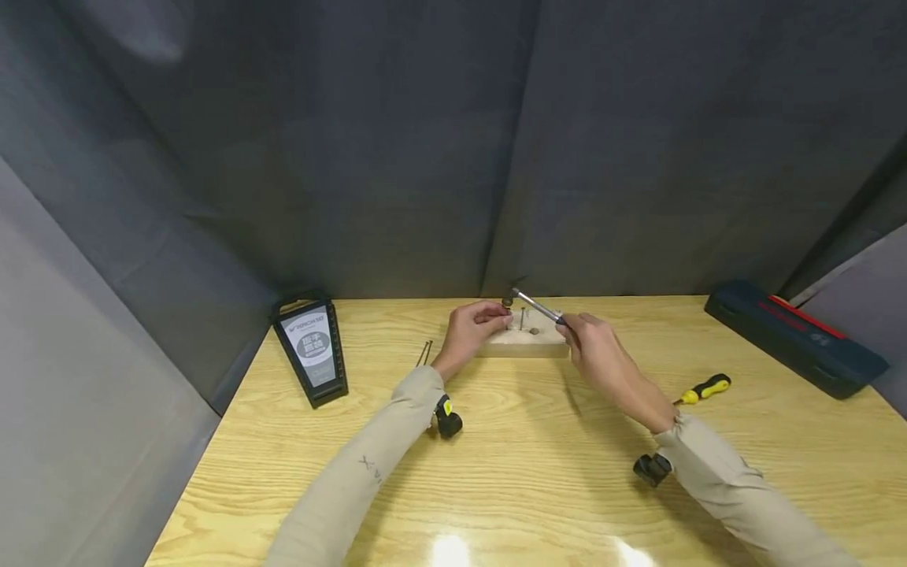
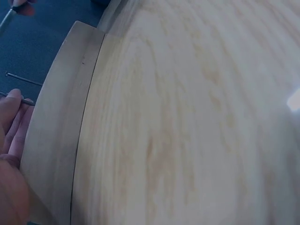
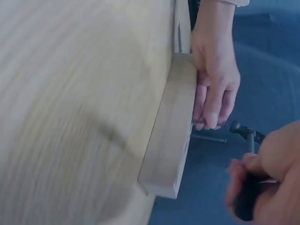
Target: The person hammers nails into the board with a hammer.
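Near the table's back edge lies a pale wooden block [image 1: 524,351]. My left hand [image 1: 466,337] rests at its left part and pinches a nail [image 3: 198,122] upright against the block between thumb and fingers. A second nail [image 1: 522,318] stands by itself in the block, just right of the pinched one; the right wrist view also shows this standing nail [image 3: 212,139]. My right hand [image 1: 602,358] grips a hammer [image 1: 537,305] by its dark handle. The hammer's head [image 3: 241,128] is over the pinched nail, apart from it in the right wrist view.
Two loose nails [image 1: 424,353] lie left of the block, beside my left wrist. A yellow-and-black screwdriver [image 1: 705,389] is right of my right forearm. A black labelled holder [image 1: 312,350] lies at the left, a dark case [image 1: 790,339] at the far right. A dark curtain [image 1: 397,157] hangs behind.
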A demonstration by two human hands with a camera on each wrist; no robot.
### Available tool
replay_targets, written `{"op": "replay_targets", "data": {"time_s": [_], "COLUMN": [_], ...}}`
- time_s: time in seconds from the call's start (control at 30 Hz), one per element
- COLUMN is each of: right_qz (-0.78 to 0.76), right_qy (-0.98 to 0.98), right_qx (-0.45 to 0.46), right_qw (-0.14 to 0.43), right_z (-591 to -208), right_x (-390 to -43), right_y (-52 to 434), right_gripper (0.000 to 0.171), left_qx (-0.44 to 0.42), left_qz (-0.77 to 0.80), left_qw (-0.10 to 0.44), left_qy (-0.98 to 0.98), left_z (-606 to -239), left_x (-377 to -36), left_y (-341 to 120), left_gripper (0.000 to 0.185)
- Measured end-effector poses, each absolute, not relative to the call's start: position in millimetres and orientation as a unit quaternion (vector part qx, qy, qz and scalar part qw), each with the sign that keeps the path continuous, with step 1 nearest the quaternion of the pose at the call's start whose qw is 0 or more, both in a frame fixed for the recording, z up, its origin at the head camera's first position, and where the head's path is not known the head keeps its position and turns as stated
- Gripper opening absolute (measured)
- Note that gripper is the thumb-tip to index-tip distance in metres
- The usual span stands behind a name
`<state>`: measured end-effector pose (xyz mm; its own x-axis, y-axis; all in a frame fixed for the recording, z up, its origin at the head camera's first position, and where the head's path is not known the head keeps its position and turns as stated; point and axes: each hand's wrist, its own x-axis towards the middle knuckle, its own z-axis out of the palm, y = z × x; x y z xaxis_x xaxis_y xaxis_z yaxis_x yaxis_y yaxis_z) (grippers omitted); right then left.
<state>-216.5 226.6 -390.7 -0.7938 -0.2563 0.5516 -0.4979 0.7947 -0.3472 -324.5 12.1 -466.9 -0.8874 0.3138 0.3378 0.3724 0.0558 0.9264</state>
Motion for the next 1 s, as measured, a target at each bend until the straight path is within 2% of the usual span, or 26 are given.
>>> {"op": "replay_targets", "data": {"time_s": [0.07,0.2,0.27,0.6,0.73,0.83,1.0], "right_qz": [0.247,0.265,0.264,0.264,0.253,0.247,0.281], "right_qy": [-0.915,-0.898,-0.898,-0.919,-0.927,-0.917,-0.865], "right_qx": [0.199,0.198,0.203,0.209,0.214,0.226,0.208], "right_qw": [0.249,0.290,0.288,0.207,0.177,0.216,0.359], "right_z": [-390,-381,-379,-391,-382,-367,-350], "right_x": [-216,-218,-220,-221,-221,-220,-218], "right_y": [227,229,230,238,239,239,234], "right_gripper": [0.012,0.013,0.012,0.009,0.009,0.008,0.012], "left_qx": [-0.238,-0.234,-0.232,-0.238,-0.233,-0.234,-0.235], "left_qz": [-0.642,-0.642,-0.643,-0.639,-0.642,-0.645,-0.650], "left_qw": [0.019,0.014,0.015,0.020,0.020,0.015,0.010], "left_qy": [-0.728,-0.730,-0.730,-0.731,-0.730,-0.727,-0.723], "left_z": [-467,-466,-466,-467,-467,-466,-467], "left_x": [-325,-324,-324,-325,-325,-324,-323], "left_y": [12,10,9,6,5,4,2], "left_gripper": [0.017,0.018,0.018,0.018,0.017,0.018,0.018]}}
